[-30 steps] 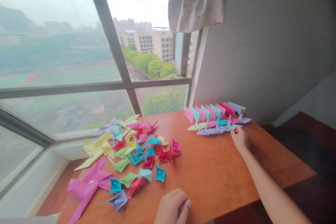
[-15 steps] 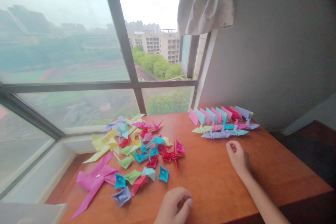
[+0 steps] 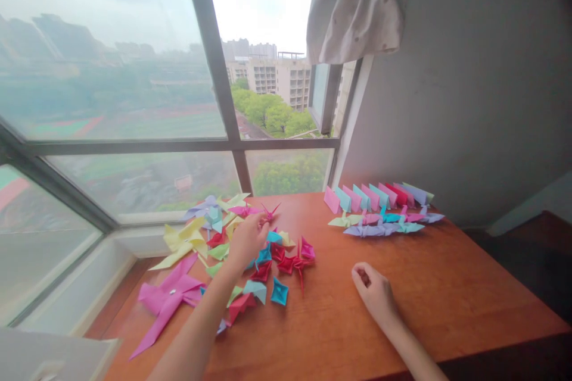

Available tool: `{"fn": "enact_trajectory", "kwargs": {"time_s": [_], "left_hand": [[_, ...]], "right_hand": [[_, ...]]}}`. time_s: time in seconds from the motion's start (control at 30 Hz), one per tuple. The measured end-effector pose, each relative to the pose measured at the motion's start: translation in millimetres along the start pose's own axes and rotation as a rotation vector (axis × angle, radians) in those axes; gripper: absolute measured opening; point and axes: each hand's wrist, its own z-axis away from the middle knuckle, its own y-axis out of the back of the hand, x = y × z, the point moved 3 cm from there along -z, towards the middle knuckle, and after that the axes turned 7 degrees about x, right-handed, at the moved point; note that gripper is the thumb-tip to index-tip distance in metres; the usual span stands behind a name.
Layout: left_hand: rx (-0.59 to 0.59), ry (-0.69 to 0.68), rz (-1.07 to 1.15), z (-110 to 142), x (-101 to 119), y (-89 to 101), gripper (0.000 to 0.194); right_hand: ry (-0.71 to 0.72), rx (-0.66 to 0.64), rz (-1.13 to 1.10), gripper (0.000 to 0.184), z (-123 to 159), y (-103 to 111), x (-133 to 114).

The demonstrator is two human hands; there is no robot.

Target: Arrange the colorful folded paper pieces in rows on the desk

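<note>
My left hand [image 3: 247,239] reaches out over a pile of colourful origami pieces [image 3: 250,262] on the wooden table [image 3: 447,286]. Its fingers are drawn together at the far side of the pile, right by a magenta paper crane [image 3: 269,213]; what they pinch is hidden. My right hand [image 3: 374,293] rests on the bare wood nearer to me, fingers curled in loosely with nothing in them. A tidy row of folded pastel papers [image 3: 379,195] and a line of paper cranes [image 3: 384,223] lie at the far right, beyond the right hand.
A large pink paper pinwheel [image 3: 167,297] lies at the table's left edge, with yellow folded shapes [image 3: 183,241] behind it. The window frame [image 3: 214,71] borders the table's far side. A grey wall stands on the right, and a cloth [image 3: 357,6] hangs above.
My left hand has left the near table edge and stretched forward into the origami pile. My right hand has drawn back from the row of cranes toward me.
</note>
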Motion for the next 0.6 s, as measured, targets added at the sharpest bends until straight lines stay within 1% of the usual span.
{"fn": "enact_trajectory", "kwargs": {"time_s": [0.1, 0.2, 0.4, 0.5, 0.6], "left_hand": [[0.009, 0.003, -0.068, -15.5, -6.9, -5.5, 0.035], [0.001, -0.003, -0.142, -25.7, -10.6, -13.9, 0.035], [-0.037, -0.04, -0.293, -44.8, -18.9, -34.9, 0.033], [-0.049, -0.074, -0.36, -46.4, -20.0, -40.9, 0.029], [-0.03, -0.143, -0.397, -36.7, -9.3, -39.9, 0.024]], "right_hand": [[0.044, -0.013, 0.021, 0.025, 1.5, -0.8, -2.2], [0.102, -0.03, 0.069, 0.022, 4.1, -3.3, -2.4], [0.168, -0.024, 0.117, 0.025, 5.7, -7.0, 3.9], [0.17, -0.026, 0.115, 0.024, 4.8, -6.9, 5.9], [0.131, -0.018, 0.091, 0.025, 2.6, -5.3, 6.6]]}}
